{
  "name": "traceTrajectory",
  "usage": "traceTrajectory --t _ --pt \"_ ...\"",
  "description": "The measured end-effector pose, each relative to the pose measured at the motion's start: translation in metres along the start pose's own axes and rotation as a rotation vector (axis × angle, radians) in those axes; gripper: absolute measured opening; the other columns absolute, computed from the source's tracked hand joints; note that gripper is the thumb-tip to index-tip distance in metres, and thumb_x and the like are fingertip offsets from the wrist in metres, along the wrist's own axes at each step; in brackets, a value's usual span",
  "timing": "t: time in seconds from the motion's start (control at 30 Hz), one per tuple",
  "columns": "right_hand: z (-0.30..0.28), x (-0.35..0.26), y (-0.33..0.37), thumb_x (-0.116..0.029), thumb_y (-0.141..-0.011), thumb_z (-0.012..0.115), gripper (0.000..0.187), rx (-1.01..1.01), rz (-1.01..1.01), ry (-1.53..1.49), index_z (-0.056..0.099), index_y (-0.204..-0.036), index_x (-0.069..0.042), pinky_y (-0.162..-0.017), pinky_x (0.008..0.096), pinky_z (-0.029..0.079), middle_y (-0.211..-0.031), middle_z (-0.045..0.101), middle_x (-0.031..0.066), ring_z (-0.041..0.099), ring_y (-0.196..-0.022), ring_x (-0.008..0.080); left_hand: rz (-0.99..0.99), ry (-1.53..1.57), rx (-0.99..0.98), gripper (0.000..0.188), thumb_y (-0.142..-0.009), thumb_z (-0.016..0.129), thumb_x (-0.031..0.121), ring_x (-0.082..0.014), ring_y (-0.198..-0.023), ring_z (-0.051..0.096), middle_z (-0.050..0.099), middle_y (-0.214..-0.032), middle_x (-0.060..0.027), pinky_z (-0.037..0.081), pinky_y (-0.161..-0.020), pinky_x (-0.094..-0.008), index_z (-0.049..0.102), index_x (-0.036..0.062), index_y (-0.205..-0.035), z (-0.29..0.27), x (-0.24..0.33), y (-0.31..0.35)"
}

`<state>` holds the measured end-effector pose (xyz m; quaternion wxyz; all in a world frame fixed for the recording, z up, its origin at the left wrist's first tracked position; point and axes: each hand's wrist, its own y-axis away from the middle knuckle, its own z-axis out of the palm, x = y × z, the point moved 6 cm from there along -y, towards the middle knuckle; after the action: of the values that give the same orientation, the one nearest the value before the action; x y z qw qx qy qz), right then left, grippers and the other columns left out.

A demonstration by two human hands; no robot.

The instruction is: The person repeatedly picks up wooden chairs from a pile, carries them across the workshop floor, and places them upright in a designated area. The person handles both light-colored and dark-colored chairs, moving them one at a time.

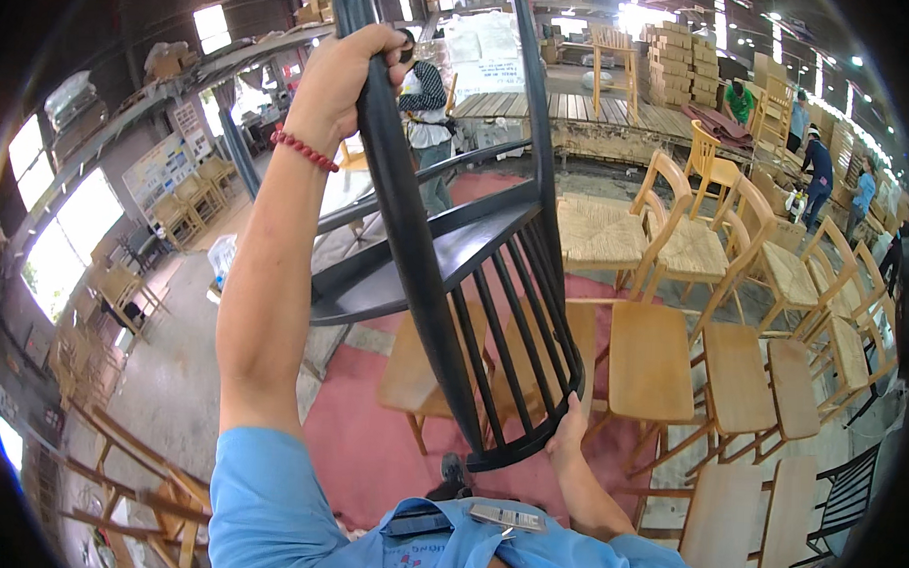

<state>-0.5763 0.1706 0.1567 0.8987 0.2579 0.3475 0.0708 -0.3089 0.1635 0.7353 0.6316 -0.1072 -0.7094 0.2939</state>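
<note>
Closest to me, my right hand (570, 428) sits low by my chest, fingers wrapped under the curved top rail of the black spindle-back chair (475, 275); that grip looks closed on the rail, though the palm side is hidden from me. The chair hangs upside down and tilted, its back down near my body and its legs pointing up and away. Its long axis runs from that lower right grip up and to the left, where my left hand (347, 75) is raised overhead at full reach, fist clenched tight around one black leg. So the right hand is the near, low end and the left the far, high end, with the dark seat between them. Beyond the chair, rows of pale wooden chairs (673, 342) stand on the red floor (360, 421), and farther off people (425, 113) work beside stacked cartons (683, 52).
</note>
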Motion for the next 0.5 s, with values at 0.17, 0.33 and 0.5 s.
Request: traceTrajectory --t 0.17,0.33,0.5 --pt "0.062 0.035 -0.041 -0.027 -0.091 0.054 0.025 -0.016 0.017 0.027 0.056 -0.091 -0.002 -0.052 0.0362 0.050 -0.073 0.057 0.0079 0.059 -0.060 0.0218 -0.009 0.032 -0.016 0.014 -0.080 0.061 0.013 -0.0143 -0.049 0.054 0.055 -0.060 -0.0057 0.047 -0.048 -0.0286 0.054 0.0035 -0.073 -0.056 -0.056 -0.067" --pt "0.140 0.049 -0.065 -0.027 -0.093 0.051 0.029 -0.013 -0.017 0.040 0.057 -0.101 0.000 -0.063 0.0379 0.052 -0.086 0.061 0.0094 0.061 -0.074 0.0232 -0.073 0.106 0.061 0.008 -0.082 0.058 0.009 -0.0135 -0.053 0.054 0.052 -0.065 -0.0041 0.047 -0.049 -0.0286 0.053 0.0027 -0.078 -0.131 -0.122 -0.141" --pt "0.179 0.069 -0.094 -0.026 -0.092 0.053 0.025 0.061 0.037 0.102 0.059 -0.095 -0.002 -0.055 0.0351 0.047 -0.078 0.056 0.0047 0.056 -0.065 0.0195 -0.053 0.138 0.094 0.014 -0.078 0.061 0.013 -0.0150 -0.048 0.055 0.055 -0.059 -0.0067 0.045 -0.044 -0.0266 0.056 0.0016 -0.070 -0.187 -0.177 -0.191"
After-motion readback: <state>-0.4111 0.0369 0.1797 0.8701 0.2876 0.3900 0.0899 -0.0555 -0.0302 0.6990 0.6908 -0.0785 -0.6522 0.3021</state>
